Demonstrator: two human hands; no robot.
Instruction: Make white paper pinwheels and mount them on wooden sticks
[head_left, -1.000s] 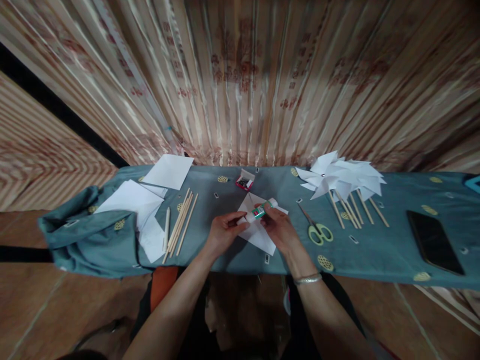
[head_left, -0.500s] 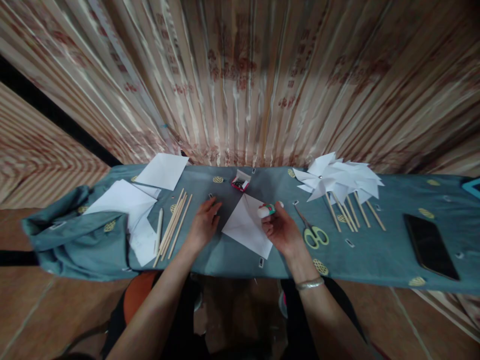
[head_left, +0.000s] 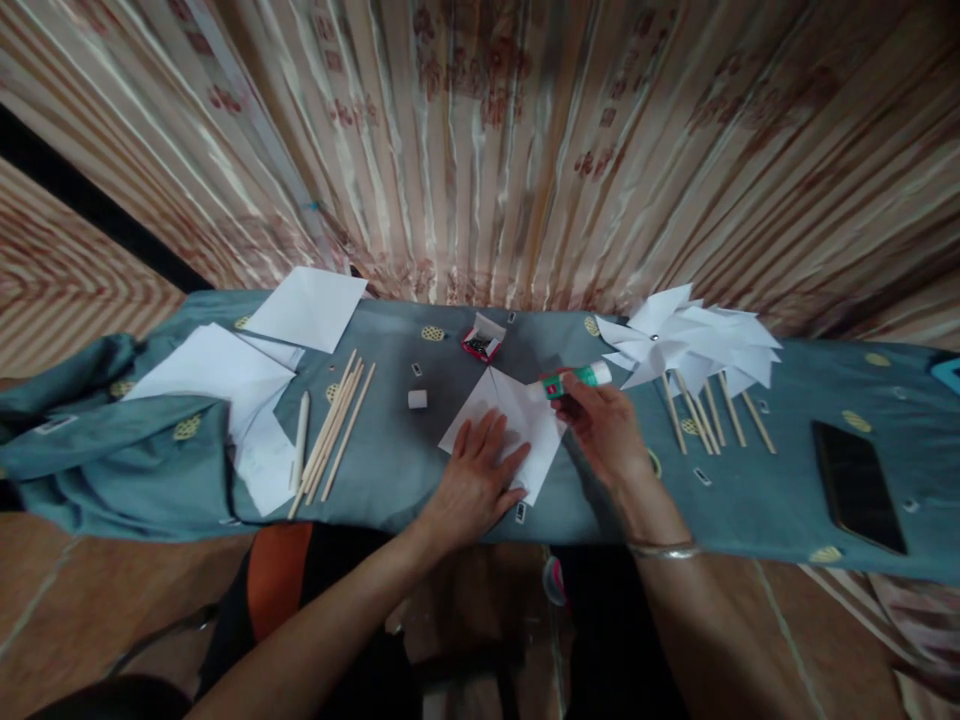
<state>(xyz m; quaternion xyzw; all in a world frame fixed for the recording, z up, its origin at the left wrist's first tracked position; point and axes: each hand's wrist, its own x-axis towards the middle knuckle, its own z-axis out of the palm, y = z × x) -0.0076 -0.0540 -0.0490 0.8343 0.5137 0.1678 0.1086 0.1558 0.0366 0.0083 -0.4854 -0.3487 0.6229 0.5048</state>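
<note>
A square of white paper [head_left: 541, 462] with a slit at its far corner lies before me. My left hand [head_left: 478, 478] rests flat on it, fingers spread. My right hand [head_left: 600, 415] grips a green and white glue stick [head_left: 568, 383], held sideways with its tip at the right part of the paper; whether the tip touches is hard to tell. The white glue cap [head_left: 417, 399] stands on the cloth, left of the paper. Just beyond the paper sits a small open red box [head_left: 482, 340] with small dark items in it.
Wooden sticks [head_left: 337, 430] and a white pencil-like rod [head_left: 301, 440] lie left, beside paper sheets [head_left: 214, 370] and another sheet [head_left: 307, 308]. Paper pinwheels [head_left: 694, 340] on sticks lie right, near a phone [head_left: 857, 485]. Scissors [head_left: 655, 463] are mostly hidden behind my right hand.
The glue cap now stands on the cloth at left. My left hand has moved right onto the paper and flattened. My right hand has turned the glue stick sideways over the paper's right side.
</note>
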